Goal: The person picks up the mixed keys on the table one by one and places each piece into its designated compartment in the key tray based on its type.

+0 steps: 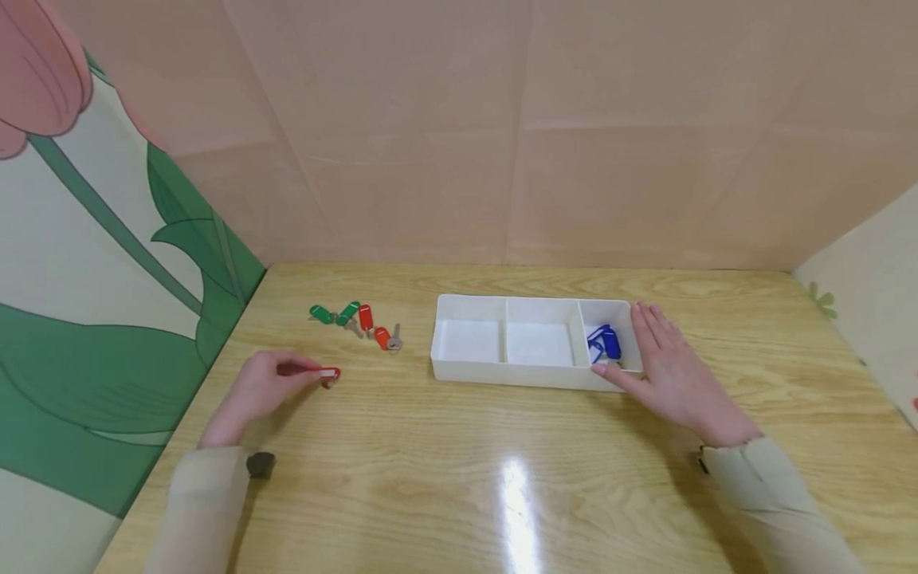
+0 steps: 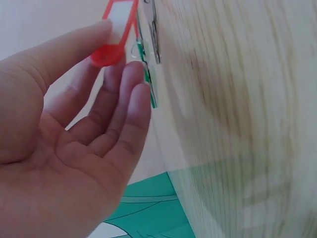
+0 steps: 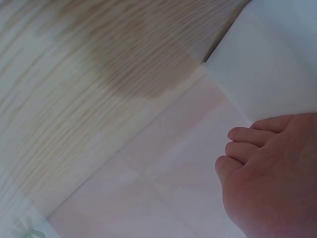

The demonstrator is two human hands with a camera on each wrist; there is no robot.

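Observation:
My left hand [image 1: 267,384] pinches a red key tag [image 2: 120,25] with a white label between thumb and fingers, above the table at the left. Just beyond it lie two green key tags [image 1: 347,312] and two red key tags [image 1: 366,316], with metal keys [image 1: 395,338] among them. A white three-compartment tray [image 1: 466,371] stands to the right of these. Blue key tags [image 1: 611,343] lie in its right compartment. Against the tray's right end rests my right hand [image 1: 677,384], its fingers straight along the side and its thumb at the front rim.
The wooden table [image 1: 430,470] meets a pinkish wall covering [image 1: 516,159] at the back. A wall with painted green leaves [image 1: 86,383] borders the left side, and a pale wall [image 1: 875,271] the right.

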